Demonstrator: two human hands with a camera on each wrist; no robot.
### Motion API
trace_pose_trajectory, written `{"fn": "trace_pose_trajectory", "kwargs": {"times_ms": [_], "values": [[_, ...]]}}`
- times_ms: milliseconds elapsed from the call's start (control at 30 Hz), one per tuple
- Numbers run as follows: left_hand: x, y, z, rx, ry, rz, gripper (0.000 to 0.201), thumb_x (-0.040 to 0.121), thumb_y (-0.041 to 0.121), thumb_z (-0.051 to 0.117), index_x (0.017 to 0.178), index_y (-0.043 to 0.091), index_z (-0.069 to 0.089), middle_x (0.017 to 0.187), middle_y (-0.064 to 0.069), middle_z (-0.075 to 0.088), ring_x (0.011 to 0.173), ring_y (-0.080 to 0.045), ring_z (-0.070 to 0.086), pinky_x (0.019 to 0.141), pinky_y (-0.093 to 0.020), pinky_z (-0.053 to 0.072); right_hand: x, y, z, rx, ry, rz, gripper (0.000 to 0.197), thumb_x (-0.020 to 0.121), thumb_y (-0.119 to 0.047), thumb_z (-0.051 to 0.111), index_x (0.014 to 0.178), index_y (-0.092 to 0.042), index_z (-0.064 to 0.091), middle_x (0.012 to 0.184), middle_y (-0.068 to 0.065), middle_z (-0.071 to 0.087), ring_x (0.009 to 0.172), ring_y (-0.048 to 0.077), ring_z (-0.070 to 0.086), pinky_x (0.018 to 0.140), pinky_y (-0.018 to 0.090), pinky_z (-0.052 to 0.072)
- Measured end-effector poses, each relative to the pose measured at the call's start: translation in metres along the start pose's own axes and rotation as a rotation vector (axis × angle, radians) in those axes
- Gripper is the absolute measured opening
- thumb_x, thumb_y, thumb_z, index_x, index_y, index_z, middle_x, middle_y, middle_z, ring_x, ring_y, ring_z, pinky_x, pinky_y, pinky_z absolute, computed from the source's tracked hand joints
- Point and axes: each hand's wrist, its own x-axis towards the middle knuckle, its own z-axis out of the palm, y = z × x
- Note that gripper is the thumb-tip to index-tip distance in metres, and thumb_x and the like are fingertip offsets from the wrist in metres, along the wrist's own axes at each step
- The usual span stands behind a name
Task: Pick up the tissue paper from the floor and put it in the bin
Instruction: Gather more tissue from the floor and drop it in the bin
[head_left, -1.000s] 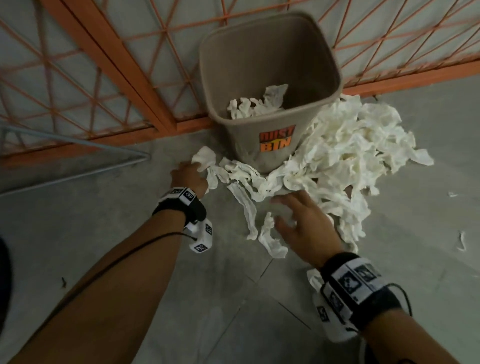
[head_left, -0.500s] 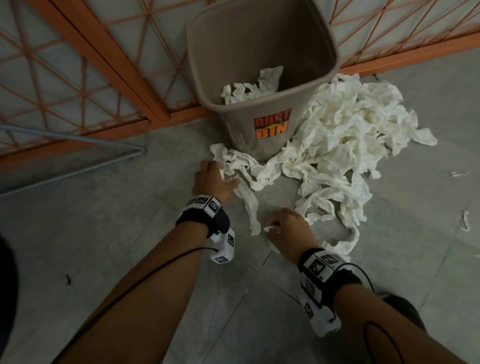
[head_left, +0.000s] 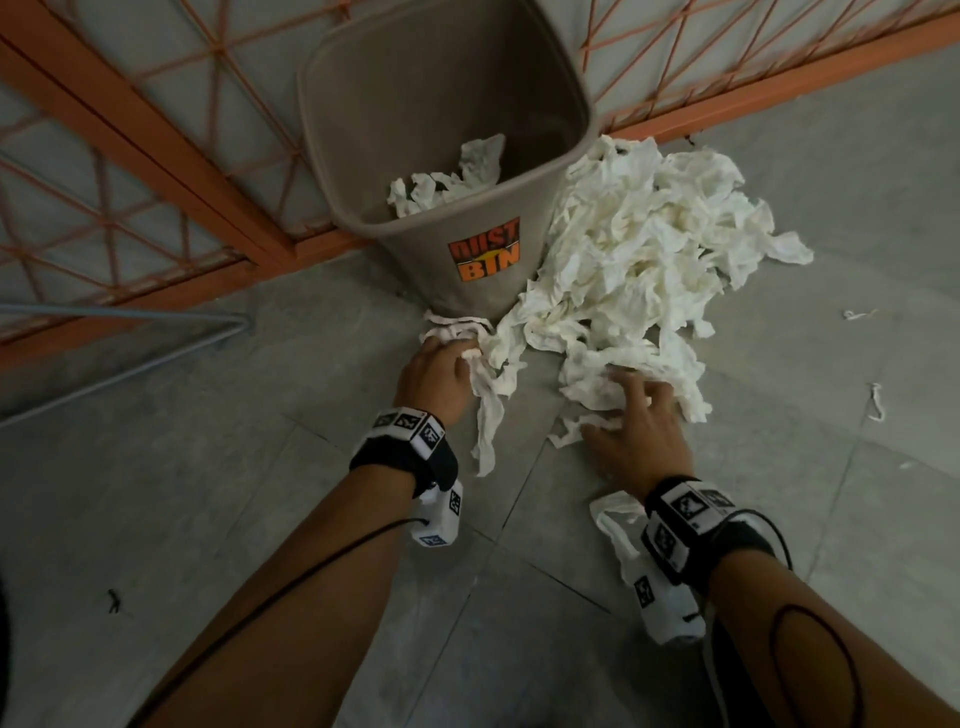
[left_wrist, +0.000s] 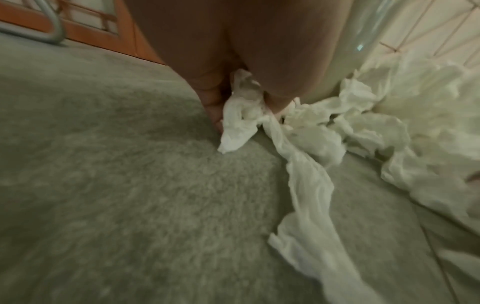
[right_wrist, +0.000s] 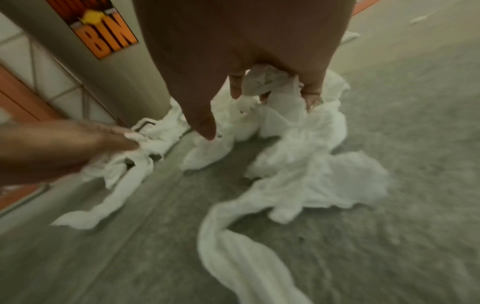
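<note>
We had grey floor tiles (head_left: 182, 493), orange grid fencing (head_left: 156, 145) behind the dustbin (head_left: 415, 270) — tissue paper (head_left: 623, 249) heaped against it. Our left hand (head_left: 434, 374) clutched a strip (head_left: 488, 415), right hand (head_left: 641, 436) spread over the heap.

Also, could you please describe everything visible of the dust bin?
The bin is a tapered, square-mouthed tub with rounded corners, apparently grey-brown plastic, standing upright on the floor by the orange fence. An orange and black DUST BIN sticker sits on its front wall. A few crumpled tissues lie inside; the tissue pile lies against its right side and base.
</note>
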Motion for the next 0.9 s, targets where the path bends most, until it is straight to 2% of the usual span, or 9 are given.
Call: {"fn": "trace_pose_trajectory", "kwargs": {"times_ms": [133, 267, 333, 400, 467, 533, 667, 800, 900], "values": [[0.001, 0.008, 0.001, 0.04, -0.007, -0.019, 0.048, 0.085, 0.047, 0.062, 0.123, 0.017, 0.061, 0.133, -0.011, 0.055, 0.122, -0.031, 0.053, 0.102, -0.037, 0.043, 0.007, 0.012, 0.002, -0.051, -0.045, -0.001, 0.041, 0.089, -0.033, 0.055, 0.124, -0.012, 0.053, 0.129, 0.015, 0.045, 0.116, 0.036, 0.05, 0.093, 0.042, 0.045], [-0.006, 0.011, -0.005, 0.02, 0.053, 0.011, 0.036, 0.085, 0.023, 0.065, 0.12, 0.016, 0.065, 0.125, -0.013, 0.055, 0.111, -0.033, 0.058, 0.093, -0.034, 0.046, 0.006, 0.011, -0.007, 0.096, 0.054, 0.006, 0.024, 0.084, -0.025, 0.057, 0.095, -0.005, 0.065, 0.1, 0.017, 0.066, 0.091, 0.033, 0.06, 0.073, 0.031, 0.042], [-0.012, 0.015, -0.008, -0.031, 0.137, 0.073, 0.023, 0.083, 0.012, 0.065, 0.105, 0.009, 0.065, 0.121, -0.01, 0.053, 0.102, -0.032, 0.061, 0.085, -0.034, 0.047, 0.001, 0.009, -0.015, 0.197, 0.155, -0.001, 0.02, 0.075, -0.019, 0.055, 0.077, -0.001, 0.065, 0.078, 0.019, 0.066, 0.074, 0.034, 0.06, 0.061, 0.028, 0.037], [-0.017, 0.02, -0.006, -0.085, 0.172, 0.204, 0.03, 0.08, 0.0, 0.061, 0.106, 0.014, 0.059, 0.123, -0.003, 0.053, 0.1, -0.027, 0.061, 0.081, -0.033, 0.048, -0.003, 0.008, -0.022, 0.304, 0.246, -0.014, 0.02, 0.067, -0.016, 0.046, 0.069, 0.0, 0.058, 0.067, 0.016, 0.059, 0.064, 0.033, 0.055, 0.053, 0.03, 0.034], [-0.018, 0.025, -0.002, -0.091, 0.122, 0.307, 0.053, 0.079, -0.007, 0.055, 0.119, 0.027, 0.055, 0.128, 0.004, 0.054, 0.109, -0.019, 0.057, 0.086, -0.032, 0.05, -0.003, 0.006, -0.027, 0.366, 0.293, -0.01, 0.015, 0.069, -0.008, 0.046, 0.079, -0.003, 0.056, 0.082, 0.016, 0.057, 0.071, 0.03, 0.052, 0.059, 0.03, 0.034], [-0.014, 0.029, 0.007, -0.021, 0.025, 0.31, 0.066, 0.082, -0.007, 0.049, 0.132, 0.037, 0.05, 0.134, 0.004, 0.051, 0.121, -0.02, 0.05, 0.095, -0.036, 0.049, -0.001, 0.009, -0.029, 0.323, 0.269, -0.001, 0.03, 0.076, 0.001, 0.052, 0.104, -0.006, 0.055, 0.112, 0.019, 0.05, 0.085, 0.034, 0.054, 0.067, 0.032, 0.038], [-0.005, 0.029, 0.022, 0.065, -0.099, 0.176, 0.047, 0.088, 0.001, 0.047, 0.126, 0.026, 0.059, 0.136, -0.004, 0.05, 0.124, -0.029, 0.047, 0.098, -0.039, 0.045, 0.004, 0.015, -0.033, 0.199, 0.121, -0.006, 0.069, 0.077, 0.002, 0.053, 0.139, -0.021, 0.036, 0.14, 0.014, 0.036, 0.108, 0.038, 0.054, 0.081, 0.045, 0.049], [-0.009, 0.037, 0.018, 0.023, 0.031, 0.143, 0.021, 0.088, 0.015, 0.047, 0.097, 0.004, 0.063, 0.117, -0.013, 0.059, 0.107, -0.034, 0.056, 0.087, -0.04, 0.047, 0.01, 0.023, -0.028, 0.09, -0.01, 0.032, 0.044, 0.079, -0.003, 0.054, 0.122, -0.014, 0.058, 0.118, 0.016, 0.056, 0.108, 0.037, 0.056, 0.083, 0.037, 0.044], [-0.02, 0.048, 0.013, -0.069, 0.13, 0.19, 0.034, 0.088, 0.04, 0.054, 0.068, 0.013, 0.05, 0.094, -0.007, 0.057, 0.083, -0.024, 0.056, 0.072, -0.033, 0.045, 0.005, 0.019, -0.029, 0.217, 0.036, 0.099, 0.034, 0.077, -0.016, 0.047, 0.1, -0.003, 0.067, 0.103, 0.017, 0.062, 0.092, 0.035, 0.06, 0.079, 0.037, 0.05]]}}
